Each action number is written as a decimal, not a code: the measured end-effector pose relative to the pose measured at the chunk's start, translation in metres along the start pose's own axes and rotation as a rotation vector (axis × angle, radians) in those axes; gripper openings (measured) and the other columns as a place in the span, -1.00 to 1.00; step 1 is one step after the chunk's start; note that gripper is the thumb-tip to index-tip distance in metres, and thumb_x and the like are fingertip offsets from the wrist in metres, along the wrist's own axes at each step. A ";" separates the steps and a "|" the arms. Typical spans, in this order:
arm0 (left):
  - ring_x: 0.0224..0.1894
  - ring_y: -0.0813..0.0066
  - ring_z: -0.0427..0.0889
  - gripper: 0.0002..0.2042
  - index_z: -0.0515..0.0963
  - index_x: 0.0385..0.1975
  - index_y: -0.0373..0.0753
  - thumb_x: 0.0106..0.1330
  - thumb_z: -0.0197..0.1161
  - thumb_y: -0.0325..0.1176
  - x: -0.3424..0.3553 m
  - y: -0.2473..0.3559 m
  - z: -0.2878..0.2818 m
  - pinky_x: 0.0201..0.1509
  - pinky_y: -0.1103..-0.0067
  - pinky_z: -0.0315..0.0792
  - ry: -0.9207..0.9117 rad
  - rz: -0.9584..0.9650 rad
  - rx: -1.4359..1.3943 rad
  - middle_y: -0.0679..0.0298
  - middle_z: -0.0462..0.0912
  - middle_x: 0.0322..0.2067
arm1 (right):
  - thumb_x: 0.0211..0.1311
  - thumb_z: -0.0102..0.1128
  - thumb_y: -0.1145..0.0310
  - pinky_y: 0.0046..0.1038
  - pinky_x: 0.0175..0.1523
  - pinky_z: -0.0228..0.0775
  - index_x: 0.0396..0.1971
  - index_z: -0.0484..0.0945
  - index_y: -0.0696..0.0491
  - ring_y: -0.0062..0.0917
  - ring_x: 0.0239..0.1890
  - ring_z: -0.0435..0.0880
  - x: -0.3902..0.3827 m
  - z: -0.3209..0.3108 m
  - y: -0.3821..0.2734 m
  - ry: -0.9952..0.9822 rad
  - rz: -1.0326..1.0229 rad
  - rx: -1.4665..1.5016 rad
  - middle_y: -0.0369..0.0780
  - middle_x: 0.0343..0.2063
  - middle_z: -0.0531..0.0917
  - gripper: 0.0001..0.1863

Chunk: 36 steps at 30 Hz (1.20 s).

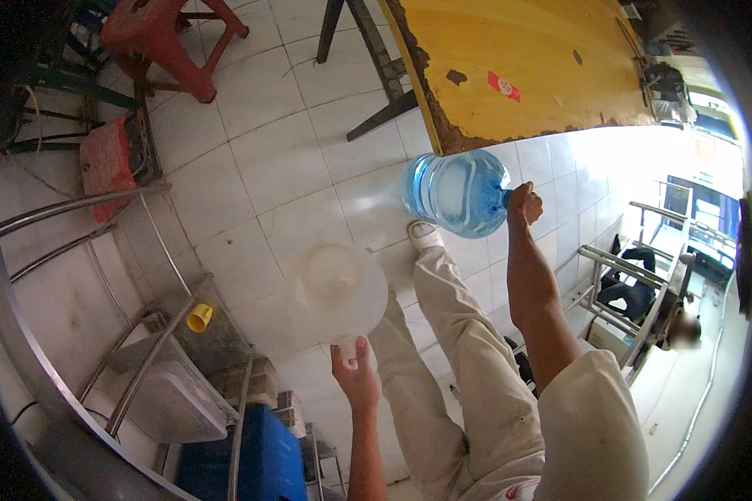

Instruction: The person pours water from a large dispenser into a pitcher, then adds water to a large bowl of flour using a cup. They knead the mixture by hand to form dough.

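My right hand (524, 203) is wrapped round the neck of a large blue water bottle (447, 192), tilted on its side just beside the yellow table's near edge, with liquid or light showing through it. My left hand (353, 371) grips the narrow lower end of a translucent whitish round plastic jug (317, 296), held over the tiled floor left of my legs. The jug's exact shape is hard to make out against the white tiles. My right shoe (426, 234) stands on the floor just below the blue bottle.
The scuffed yellow table (526, 58) is at the top. Red stool (171, 42) is at upper left. Metal racks (17, 334) holding clear bins (184, 397), a blue box (251, 459) and a yellow cup (199, 317) line the left; another metal rack (610, 284) stands right.
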<state>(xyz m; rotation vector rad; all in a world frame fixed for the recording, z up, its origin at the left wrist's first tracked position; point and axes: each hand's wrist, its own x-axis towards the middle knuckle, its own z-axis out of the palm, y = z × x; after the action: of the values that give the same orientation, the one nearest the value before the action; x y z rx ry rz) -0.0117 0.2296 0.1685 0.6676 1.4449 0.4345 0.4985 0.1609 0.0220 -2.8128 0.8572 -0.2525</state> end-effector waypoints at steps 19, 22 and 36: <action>-0.21 0.28 0.65 -0.66 0.58 -0.17 -0.42 0.45 0.34 -0.17 -0.009 0.035 -0.026 -0.11 0.39 0.52 0.012 0.224 0.400 0.09 0.68 -0.24 | 0.55 0.07 0.16 -0.38 -0.29 0.38 -0.31 0.54 0.26 -0.54 -0.41 0.41 -0.081 -0.225 -0.026 -0.375 -0.779 0.882 -0.24 -0.52 0.43 -0.59; -0.17 0.28 0.63 -0.54 0.54 -0.06 -0.52 0.45 0.32 -0.11 -0.005 0.017 -0.024 -0.03 0.40 0.50 0.035 0.139 0.487 0.00 0.69 -0.14 | 0.59 -0.02 0.14 -0.48 -0.26 0.28 -0.49 0.44 0.14 -0.62 -0.34 0.39 -0.074 -0.287 -0.121 -0.250 -1.047 0.976 -0.31 -0.44 0.40 -0.55; -0.32 0.52 0.57 -0.53 0.62 -0.10 -0.42 0.46 0.30 -0.01 -0.005 -0.055 0.070 -0.26 0.54 0.45 -0.065 0.105 0.453 0.19 0.70 -0.30 | 0.38 0.28 0.16 -0.17 0.36 0.18 0.01 0.58 0.10 -0.20 0.22 0.45 0.069 -0.244 -0.153 -0.124 -1.316 0.972 -0.08 0.04 0.56 -0.63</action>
<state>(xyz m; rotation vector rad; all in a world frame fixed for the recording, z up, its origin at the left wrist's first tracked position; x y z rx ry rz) 0.0507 0.1742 0.1362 1.1127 1.4620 0.1607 0.5835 0.2142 0.3005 -1.9358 -0.9966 -0.4629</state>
